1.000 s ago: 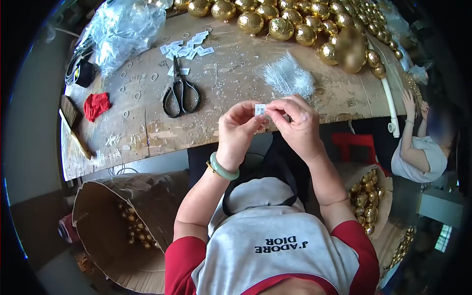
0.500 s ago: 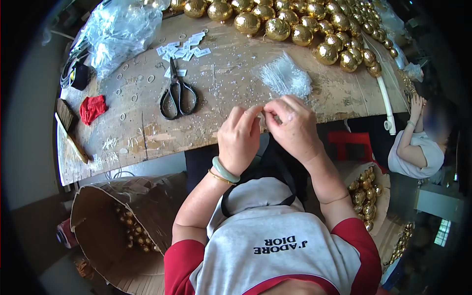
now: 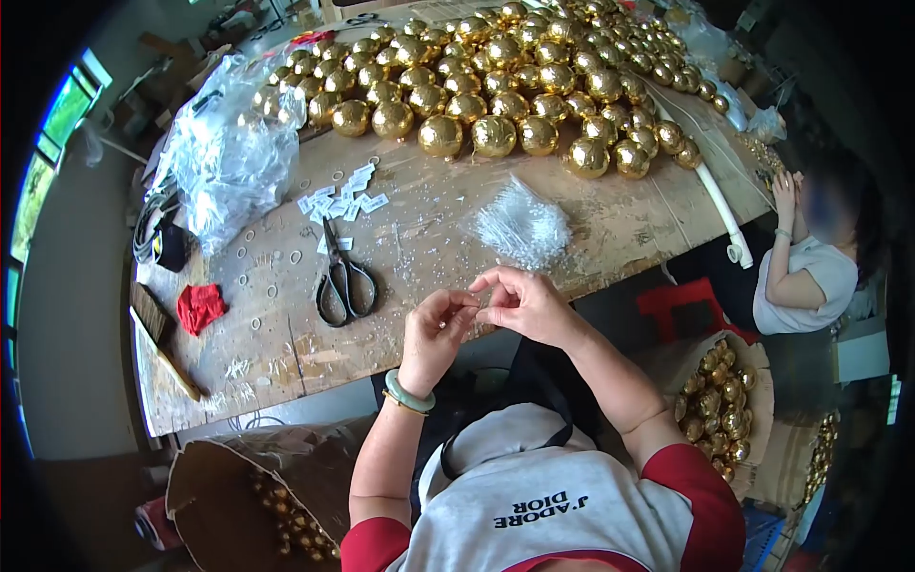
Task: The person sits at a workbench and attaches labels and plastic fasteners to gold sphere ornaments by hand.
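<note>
Over the table's near edge, my left hand (image 3: 437,329), with a jade bangle at the wrist, is closed in a pinch. Opposite it, my right hand (image 3: 527,303) pinches too, and the fingertips of both almost meet. Whatever lies between them is too small to make out. Just beyond my right hand is a pile of thin clear plastic strands (image 3: 524,227). Black-handled scissors (image 3: 345,286) lie to the left of my left hand. White paper tags (image 3: 345,203) are scattered past the scissors' tips.
Many gold balls (image 3: 440,136) cover the back of the table (image 3: 410,257). At left are clear plastic bags (image 3: 236,157), a red cloth (image 3: 200,308) and a brush (image 3: 164,353). Boxes of gold balls (image 3: 295,520) stand below. Another person (image 3: 805,276) sits at right, beside a white pipe (image 3: 721,210).
The view has tilted up, showing more of the gold balls and a window at left. My hands remain together, with my right hand turned more sideways and its fingers over my left fingertips.
</note>
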{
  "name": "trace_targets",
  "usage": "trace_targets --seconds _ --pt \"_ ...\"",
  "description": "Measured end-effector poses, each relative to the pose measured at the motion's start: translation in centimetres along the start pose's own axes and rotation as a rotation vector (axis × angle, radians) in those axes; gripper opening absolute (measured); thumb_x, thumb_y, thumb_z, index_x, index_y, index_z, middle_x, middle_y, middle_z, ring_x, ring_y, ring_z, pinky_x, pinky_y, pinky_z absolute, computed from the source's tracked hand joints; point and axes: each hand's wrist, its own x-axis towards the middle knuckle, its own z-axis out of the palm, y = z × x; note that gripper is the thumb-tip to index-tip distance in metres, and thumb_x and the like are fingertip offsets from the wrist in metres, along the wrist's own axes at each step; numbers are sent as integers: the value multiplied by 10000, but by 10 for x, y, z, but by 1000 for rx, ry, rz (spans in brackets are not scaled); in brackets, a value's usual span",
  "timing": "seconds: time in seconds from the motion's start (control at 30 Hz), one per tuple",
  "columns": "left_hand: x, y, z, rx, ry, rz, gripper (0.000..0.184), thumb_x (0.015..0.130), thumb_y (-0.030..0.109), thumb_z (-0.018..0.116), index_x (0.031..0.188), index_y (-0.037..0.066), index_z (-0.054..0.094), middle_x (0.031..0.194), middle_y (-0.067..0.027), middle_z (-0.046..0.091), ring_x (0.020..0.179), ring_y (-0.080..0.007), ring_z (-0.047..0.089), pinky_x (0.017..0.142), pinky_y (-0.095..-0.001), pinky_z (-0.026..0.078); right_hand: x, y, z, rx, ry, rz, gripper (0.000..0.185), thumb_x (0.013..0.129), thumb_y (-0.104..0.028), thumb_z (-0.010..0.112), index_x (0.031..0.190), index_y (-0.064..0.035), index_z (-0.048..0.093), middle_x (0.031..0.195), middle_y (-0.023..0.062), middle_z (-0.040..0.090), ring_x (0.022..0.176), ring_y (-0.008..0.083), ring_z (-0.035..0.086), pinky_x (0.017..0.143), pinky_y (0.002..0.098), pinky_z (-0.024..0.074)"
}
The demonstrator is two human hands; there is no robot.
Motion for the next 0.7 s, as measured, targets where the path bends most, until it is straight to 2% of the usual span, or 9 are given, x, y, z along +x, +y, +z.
trace_targets --seconds 0.03,0.1,0.13,0.2,0.3,0.47,0.53,0.6,0.7 --pt "2 8 2 6 -8 1 61 831 4 638 891 -7 643 757 -23 626 655 -86 557 598 -229 456 3 6 -2 39 -9 19 232 837 -58 681 1050 -27 594 732 -49 571 666 9 488 604 186 423" --pt "5 24 6 591 42 309 92 785 -22 656 868 4 625 747 -73 616 634 -175 591 585 -275 472 6 13 -3 113 7 16 183 843 -75 681 1004 -21 612 717 -47 577 658 12 496 596 188 430" --pt "8 25 8 595 38 309 92 785 -22 656 868 4 625 747 -73 616 634 -175 591 585 -275 472 7 15 -4 182 15 18 143 848 -91 680 958 -15 629 701 -45 582 650 15 504 589 191 436" --pt "14 26 11 600 36 368 109 753 -44 649 837 10 606 759 -117 594 666 -269 597 593 -330 481 11 21 -8 191 17 17 118 864 -93 665 951 -24 626 728 -47 584 667 15 508 599 186 435" --pt "23 24 14 630 13 391 110 750 -56 633 830 11 595 770 -114 590 704 -298 596 613 -358 483 12 20 -17 228 13 34 90 878 -94 649 942 -36 622 760 -45 590 689 16 520 613 179 436" --pt "44 28 14 654 -55 438 89 752 -35 621 812 18 584 770 -113 574 710 -315 577 622 -371 473 13 29 -32 293 -22 71 83 884 -94 638 945 -40 623 758 -44 590 688 19 527 613 174 432" --pt "54 30 14 679 -89 454 77 756 -21 619 809 22 583 774 -109 572 710 -316 573 624 -374 470 12 25 -33 363 44 82 95 874 -110 647 928 -33 645 739 -35 610 665 23 539 579 180 437" --pt "68 35 14 806 -205 612 89 748 -38 627 805 19 590 789 -102 578 735 -284 592 631 -343 478 17 34 -40 417 30 95 95 878 -116 643 931 -37 647 741 -36 609 666 22 541 582 180 441" --pt "93 39 12 762 -317 607 99 747 -14 644 826 23 597 820 -108 589 788 -305 599 681 -358 488 20 40 -51 453 43 143 81 884 -101 631 932 -38 645 758 -29 608 670 28 543 596 181 450"
